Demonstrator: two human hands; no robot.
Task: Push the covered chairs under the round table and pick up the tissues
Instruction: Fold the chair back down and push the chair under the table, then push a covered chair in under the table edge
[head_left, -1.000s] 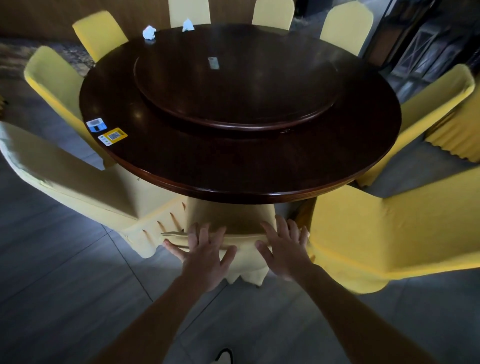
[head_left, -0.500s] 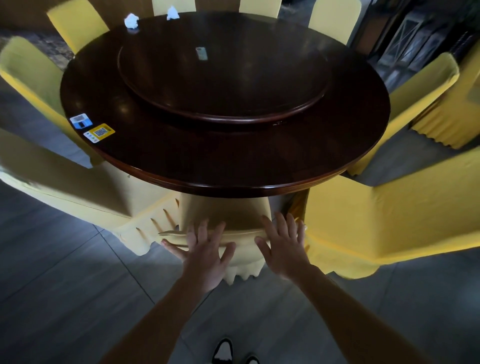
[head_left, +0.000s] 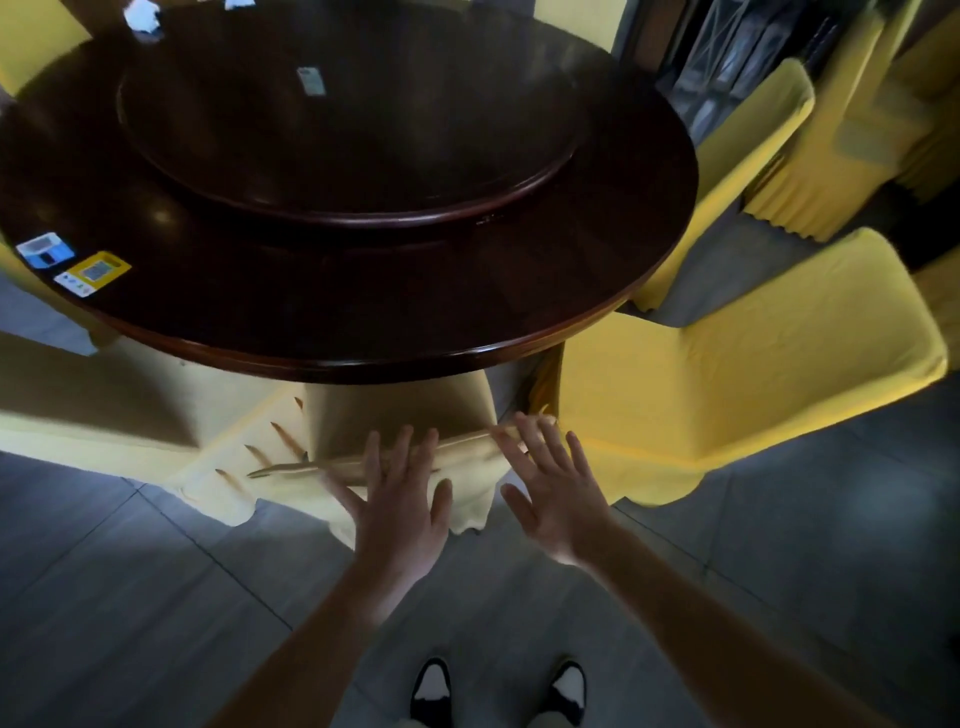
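Note:
A dark round wooden table (head_left: 363, 322) with a raised turntable (head_left: 353, 156) fills the upper middle. A yellow-covered chair (head_left: 395, 410) stands right in front of me, its seat under the table edge. My left hand (head_left: 402, 499) and my right hand (head_left: 550, 493) rest flat, fingers spread, on the top of its backrest. Two crumpled white tissues lie at the table's far side: one tissue (head_left: 143, 15) at the top left, a second tissue (head_left: 239, 3) cut off by the top edge.
More yellow-covered chairs ring the table: one chair (head_left: 727, 374) close on my right, one chair (head_left: 104, 410) on my left, another chair (head_left: 748, 150) farther right. Two cards (head_left: 72, 262) lie on the table's left edge, a small label (head_left: 310, 82) on the turntable. My shoes (head_left: 498, 691) show on the grey tiled floor.
The chair in front has gone further under the table with both hands on its backrest. I have stepped closer, and my shoes have come into view.

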